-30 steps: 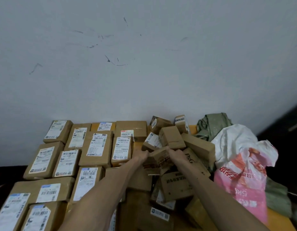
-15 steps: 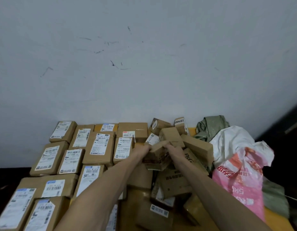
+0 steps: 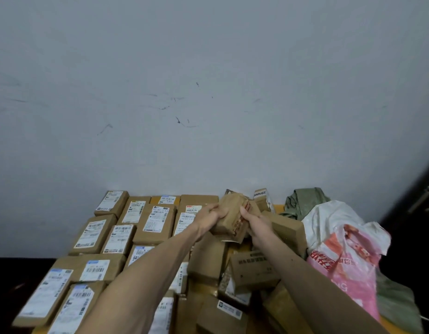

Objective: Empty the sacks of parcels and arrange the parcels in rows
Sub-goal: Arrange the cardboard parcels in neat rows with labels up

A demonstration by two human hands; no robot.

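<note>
The parcel (image 3: 232, 203) has risen, apparently lifted off the pile (image 3: 255, 267).

A back box (image 3: 261, 196) bears dark capitals (too blurred to spell). The pink sack (image 3: 348, 268) shows red Chinese characters. Parcel labels (image 3: 158, 218) carry barcodes, print unreadable.

Tilted brown parcel (image 3: 232, 216), held aloft

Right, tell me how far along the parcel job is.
Done: labelled parcels lie in rows on the left. In hand: left hand and right hand grip one small brown parcel above the pile. Left: the jumbled pile beside the pink sack needs arranging; whether that sack holds more is unclear.
</note>
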